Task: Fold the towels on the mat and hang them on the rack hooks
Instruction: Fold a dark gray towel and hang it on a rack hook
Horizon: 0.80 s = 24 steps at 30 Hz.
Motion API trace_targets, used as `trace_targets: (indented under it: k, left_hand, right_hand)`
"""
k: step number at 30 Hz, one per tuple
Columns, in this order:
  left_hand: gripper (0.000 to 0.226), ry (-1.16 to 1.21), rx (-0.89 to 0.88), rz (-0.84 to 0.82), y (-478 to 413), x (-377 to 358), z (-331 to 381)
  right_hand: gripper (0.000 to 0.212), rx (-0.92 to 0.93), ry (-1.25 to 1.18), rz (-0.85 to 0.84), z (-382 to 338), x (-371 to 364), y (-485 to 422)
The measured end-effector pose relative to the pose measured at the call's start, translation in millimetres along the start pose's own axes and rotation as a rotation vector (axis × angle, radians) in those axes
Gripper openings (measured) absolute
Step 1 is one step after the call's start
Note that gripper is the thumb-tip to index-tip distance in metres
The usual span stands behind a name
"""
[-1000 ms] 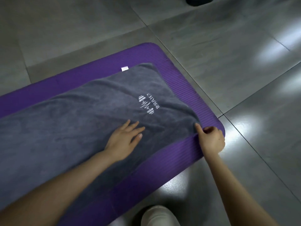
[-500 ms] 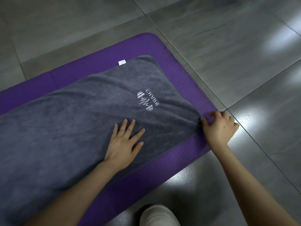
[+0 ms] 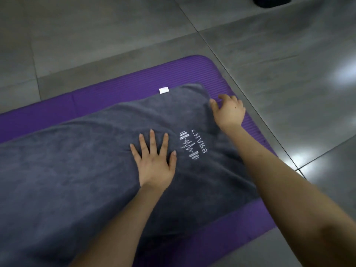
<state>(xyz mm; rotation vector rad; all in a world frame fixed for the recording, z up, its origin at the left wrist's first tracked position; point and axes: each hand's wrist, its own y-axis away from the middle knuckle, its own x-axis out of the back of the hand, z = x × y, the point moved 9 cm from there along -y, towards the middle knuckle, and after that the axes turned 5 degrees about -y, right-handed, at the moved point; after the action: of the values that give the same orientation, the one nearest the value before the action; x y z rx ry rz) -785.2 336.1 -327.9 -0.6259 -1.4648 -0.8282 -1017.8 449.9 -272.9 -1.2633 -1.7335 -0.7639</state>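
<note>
Your two bare forearms come in from the bottom edge, both reaching forward over the dark grey plush towel (image 3: 86, 170), which lies spread flat along the purple ribbed foam mat (image 3: 134, 87) on the floor. A strip of that mat shows along the towel's near side, and a wider band along its far side.

Your left hand (image 3: 154, 162) rests palm down on the middle of the towel. Its fingers are straight and fanned apart, the thumb is out to the right, and the whole palm presses on the cloth; it grips nothing.

Just to the right of that hand, a white embroidered logo (image 3: 189, 147) of bars, a zigzag line and letters sits on the towel.

Your right arm crosses the towel's near right part at a slant. Your right hand (image 3: 229, 110) is farther out, at the towel's short right end near its far corner. It is palm down with the fingers loosely bent over the mat and the thumb spread away from them, its tip against the towel's edge. Purple mat shows between thumb and fingers, so the hand is slack and holds no cloth.

Beyond it, a small white label (image 3: 164, 90) sticks out from the towel's far edge onto the mat. Past the mat's rounded far corner lies the grey tiled floor (image 3: 269, 54), with bright reflections at the right. A dark object (image 3: 271, 0) is cut off by the top edge; you cannot tell what it is.
</note>
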Motion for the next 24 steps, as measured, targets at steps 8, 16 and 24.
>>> trace_targets:
  k: [8, 16, 24]
  left_hand:
    - [0.059, 0.025, -0.002, 0.061, -1.4, 2.3, -0.2]
    - [0.062, 0.022, -0.003, 0.041, -17.3, 18.1, 2.9]
    - [0.065, -0.024, -0.044, -0.139, -20.0, -3.1, 1.4]
  right_hand:
    - [0.042, -0.062, 0.019, -0.081, -27.3, -39.5, -61.9]
    - [0.025, -0.074, -0.141, -0.006, -29.5, -32.0, -98.9]
    - [0.025, 0.086, 0.037, -0.048, -23.2, -31.2, -78.0]
